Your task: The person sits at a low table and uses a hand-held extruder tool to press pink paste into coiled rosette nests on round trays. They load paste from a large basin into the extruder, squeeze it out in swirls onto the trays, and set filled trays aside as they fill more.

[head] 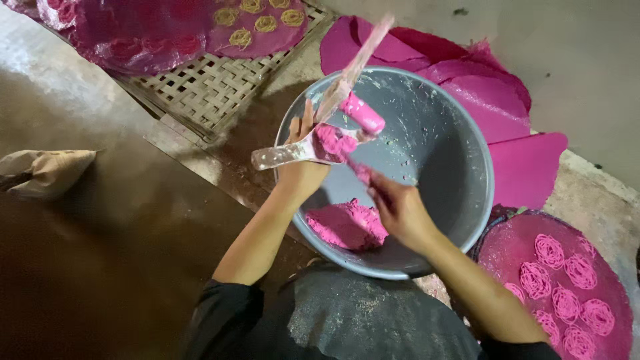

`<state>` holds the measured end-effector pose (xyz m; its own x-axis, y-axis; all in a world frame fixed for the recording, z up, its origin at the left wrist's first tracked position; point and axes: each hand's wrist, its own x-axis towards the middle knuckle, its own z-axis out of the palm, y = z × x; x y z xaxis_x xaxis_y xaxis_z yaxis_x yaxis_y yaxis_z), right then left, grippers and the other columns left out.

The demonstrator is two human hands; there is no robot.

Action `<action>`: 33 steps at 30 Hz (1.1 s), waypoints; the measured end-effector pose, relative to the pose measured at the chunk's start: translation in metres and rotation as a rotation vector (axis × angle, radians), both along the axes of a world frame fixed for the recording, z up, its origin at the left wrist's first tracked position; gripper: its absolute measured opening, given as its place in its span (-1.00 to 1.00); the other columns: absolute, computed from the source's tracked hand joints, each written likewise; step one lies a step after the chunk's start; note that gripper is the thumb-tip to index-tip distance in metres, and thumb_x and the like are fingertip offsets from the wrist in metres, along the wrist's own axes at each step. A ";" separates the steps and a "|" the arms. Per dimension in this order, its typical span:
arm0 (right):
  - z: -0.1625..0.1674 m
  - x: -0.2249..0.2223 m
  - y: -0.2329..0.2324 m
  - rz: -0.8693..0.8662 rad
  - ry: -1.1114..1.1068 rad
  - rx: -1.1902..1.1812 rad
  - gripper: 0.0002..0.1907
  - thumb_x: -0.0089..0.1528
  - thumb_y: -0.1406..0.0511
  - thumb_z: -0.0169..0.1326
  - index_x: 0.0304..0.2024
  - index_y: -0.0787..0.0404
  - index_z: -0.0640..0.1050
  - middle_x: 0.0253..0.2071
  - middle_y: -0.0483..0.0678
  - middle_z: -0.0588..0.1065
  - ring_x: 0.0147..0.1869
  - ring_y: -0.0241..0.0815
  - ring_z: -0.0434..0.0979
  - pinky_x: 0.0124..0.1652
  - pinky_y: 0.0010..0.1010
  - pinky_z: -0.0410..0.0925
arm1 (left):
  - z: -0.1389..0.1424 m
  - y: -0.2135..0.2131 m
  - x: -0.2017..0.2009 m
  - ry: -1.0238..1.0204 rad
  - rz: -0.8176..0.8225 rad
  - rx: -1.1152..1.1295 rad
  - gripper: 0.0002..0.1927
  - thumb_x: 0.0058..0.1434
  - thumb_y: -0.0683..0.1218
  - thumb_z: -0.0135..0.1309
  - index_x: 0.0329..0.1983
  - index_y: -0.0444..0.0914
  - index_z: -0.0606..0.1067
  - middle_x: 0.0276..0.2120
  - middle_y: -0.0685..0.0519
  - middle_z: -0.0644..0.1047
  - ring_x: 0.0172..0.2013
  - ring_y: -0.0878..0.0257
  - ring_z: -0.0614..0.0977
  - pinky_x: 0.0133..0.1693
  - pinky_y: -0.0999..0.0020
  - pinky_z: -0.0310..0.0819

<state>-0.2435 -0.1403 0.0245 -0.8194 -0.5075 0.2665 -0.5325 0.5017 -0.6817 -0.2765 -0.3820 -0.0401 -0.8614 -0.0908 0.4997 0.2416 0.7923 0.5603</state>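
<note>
Dough (347, 225), pink and soft, sits in a lump low in the bowl (453, 167). Left hand (301, 170) holds the press (313, 143) tight; it looks partly filled. Right hand (399, 208) pinches more dough. 2 mats (513, 257) already carry squiggly coils (565, 303).

Black sleeves, flour-dusted dark apron (373, 320)
</note>
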 end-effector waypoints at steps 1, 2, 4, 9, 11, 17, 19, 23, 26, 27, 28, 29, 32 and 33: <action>0.004 0.002 -0.001 0.012 -0.069 0.015 -0.62 0.35 0.30 0.08 0.22 0.22 0.51 -0.35 0.12 0.56 -0.38 -0.34 0.48 -0.30 -0.39 0.42 | 0.002 -0.002 -0.002 0.051 0.011 -0.070 -0.07 0.07 0.04 0.28 0.45 -0.41 0.21 0.44 -0.25 0.17 0.24 -0.36 0.39 0.15 -0.14 0.39; 0.011 0.004 0.001 0.022 -0.141 0.032 -0.62 0.34 0.27 0.08 0.21 0.18 0.51 -0.35 0.09 0.59 -0.39 -0.31 0.48 -0.33 -0.38 0.43 | 0.005 -0.006 -0.002 0.099 0.020 -0.138 -0.11 0.06 0.05 0.29 0.40 -0.37 0.24 0.41 -0.26 0.20 0.22 -0.33 0.41 0.13 -0.13 0.42; 0.036 0.000 0.009 -0.019 -0.250 0.192 -0.63 0.33 0.19 0.06 0.19 0.03 0.55 -0.39 0.11 0.60 -0.42 -0.19 0.49 -0.35 -0.32 0.43 | 0.013 -0.014 -0.002 0.094 0.026 -0.200 -0.18 0.10 0.03 0.27 0.38 -0.33 0.26 0.38 -0.26 0.27 0.18 -0.25 0.45 0.07 -0.08 0.48; 0.094 -0.038 0.016 0.052 -0.154 0.713 -0.69 0.32 0.06 -0.02 0.04 -0.22 0.64 -0.32 0.07 0.66 -0.29 0.09 0.64 -0.29 -0.10 0.46 | 0.021 -0.001 0.006 -0.539 -0.015 -0.101 -0.23 0.42 0.21 0.03 0.55 -0.16 0.08 0.20 -0.04 0.43 0.03 0.11 0.54 -0.02 0.16 0.56; 0.089 -0.037 -0.004 0.059 -0.091 1.000 -0.68 0.39 0.06 -0.12 0.11 -0.21 0.56 -0.32 0.04 0.62 -0.27 0.11 0.63 -0.30 -0.04 0.46 | 0.016 0.011 0.011 -0.125 -0.160 -0.142 -0.24 0.23 0.04 0.16 0.46 -0.24 0.21 0.25 -0.13 0.44 0.09 -0.01 0.55 -0.01 0.10 0.55; 0.101 -0.007 -0.013 0.223 0.394 0.882 -0.74 0.24 0.23 -0.03 -0.05 0.07 0.55 -0.31 -0.05 0.57 -0.26 0.02 0.65 -0.35 -0.13 0.49 | -0.008 0.008 0.019 -0.118 -0.137 -0.132 -0.25 0.21 0.06 0.20 0.45 -0.15 0.29 0.29 -0.19 0.41 0.26 -0.14 0.43 0.21 -0.06 0.33; 0.114 -0.003 0.007 0.116 0.317 0.823 -0.66 0.23 0.21 -0.03 0.06 0.02 0.53 -0.29 -0.06 0.58 -0.28 0.06 0.64 -0.38 -0.10 0.48 | -0.009 -0.007 0.019 -0.199 -0.064 0.024 -0.27 0.27 0.08 0.18 0.49 -0.14 0.29 0.31 -0.16 0.39 0.31 -0.09 0.41 0.27 -0.02 0.32; 0.086 -0.007 0.030 -0.054 0.296 0.646 -0.57 0.32 0.24 -0.02 0.26 0.08 0.47 -0.12 0.06 0.60 -0.27 0.15 0.63 -0.34 -0.06 0.48 | -0.005 -0.024 0.014 0.057 0.002 0.077 -0.40 0.25 0.10 0.24 0.31 -0.14 0.40 0.39 -0.21 0.32 0.40 -0.08 0.36 0.34 -0.03 0.28; 0.022 -0.014 0.013 -0.140 0.066 0.510 -0.55 0.33 0.32 -0.01 0.30 0.12 0.45 -0.08 0.15 0.59 -0.32 0.19 0.64 -0.31 -0.06 0.49 | -0.005 -0.016 0.009 0.206 0.051 -0.167 -0.45 0.21 0.05 0.27 0.24 -0.10 0.42 0.40 -0.34 0.25 0.42 -0.18 0.30 0.34 -0.11 0.24; 0.004 -0.008 0.008 -0.080 0.095 0.310 -0.56 0.32 0.36 0.01 0.27 0.19 0.47 -0.15 0.20 0.58 -0.28 0.17 0.65 -0.29 -0.11 0.48 | -0.005 -0.011 0.006 0.226 0.068 -0.240 -0.45 0.17 0.04 0.27 0.22 -0.08 0.41 0.40 -0.38 0.23 0.41 -0.22 0.28 0.33 -0.13 0.24; -0.011 -0.001 0.001 -0.020 0.122 0.109 -0.58 0.31 0.40 0.02 0.24 0.25 0.49 -0.21 0.25 0.57 -0.24 0.16 0.65 -0.28 -0.16 0.46 | -0.006 -0.008 0.004 0.167 0.093 -0.190 -0.37 0.20 0.00 0.24 0.33 -0.17 0.34 0.42 -0.37 0.24 0.36 -0.21 0.33 0.31 -0.10 0.31; -0.020 0.006 -0.009 -0.043 0.027 0.099 -0.59 0.32 0.39 0.04 0.24 0.25 0.49 -0.25 0.26 0.56 -0.30 0.13 0.64 -0.29 -0.18 0.45 | -0.005 -0.007 0.001 0.108 0.117 -0.140 -0.29 0.24 -0.04 0.21 0.43 -0.26 0.28 0.45 -0.36 0.25 0.31 -0.21 0.37 0.29 -0.07 0.37; -0.005 0.016 -0.013 0.004 -0.079 0.051 -0.67 0.37 0.36 0.07 0.19 0.24 0.50 -0.29 0.26 0.56 -0.34 0.05 0.62 -0.27 -0.24 0.44 | -0.001 -0.010 -0.003 0.159 0.164 -0.264 -0.15 0.08 -0.04 0.25 0.43 -0.30 0.24 0.36 -0.38 0.33 0.19 -0.26 0.46 0.14 -0.02 0.48; 0.012 0.011 -0.006 0.105 0.002 0.020 -0.71 0.38 0.34 0.07 0.16 0.23 0.52 -0.26 0.22 0.58 -0.28 0.03 0.63 -0.23 -0.26 0.45 | 0.002 -0.013 -0.003 0.214 0.178 -0.354 -0.12 -0.02 -0.01 0.29 0.38 -0.28 0.25 0.30 -0.39 0.37 0.15 -0.29 0.48 0.08 -0.01 0.50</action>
